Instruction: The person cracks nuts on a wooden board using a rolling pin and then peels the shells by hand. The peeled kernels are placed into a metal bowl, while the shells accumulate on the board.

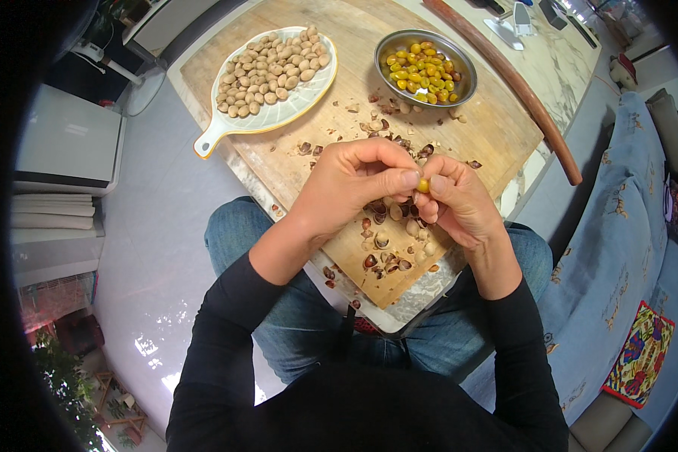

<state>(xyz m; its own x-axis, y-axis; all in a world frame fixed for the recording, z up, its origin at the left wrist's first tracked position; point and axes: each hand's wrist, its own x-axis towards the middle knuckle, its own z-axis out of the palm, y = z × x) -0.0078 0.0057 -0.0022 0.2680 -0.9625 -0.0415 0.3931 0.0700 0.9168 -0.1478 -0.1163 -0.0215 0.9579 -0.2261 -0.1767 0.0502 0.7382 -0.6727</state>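
One yellow peeled nut kernel (423, 185) is pinched between the fingertips of my left hand (353, 186) and my right hand (460, 198). Both hands are above a wooden board (282, 164). Cracked shells and brown skins (381, 238) lie scattered on the board under and around them. Beyond my left hand, a white leaf-patterned plate (316, 93) with a handle holds many unshelled pale nuts (271, 70), apparently ginkgo nuts. A round metal bowl (469, 85) with many yellow kernels (429, 70) stands beyond my right hand.
The board rests on a marble-patterned table (570, 73). A long wooden rolling pin (514, 85) lies along its right side, near a white stand-like object (521, 20) at the far corner. A blue-covered sofa (604, 226) stands at the right. Shell bits lie on the near table edge.
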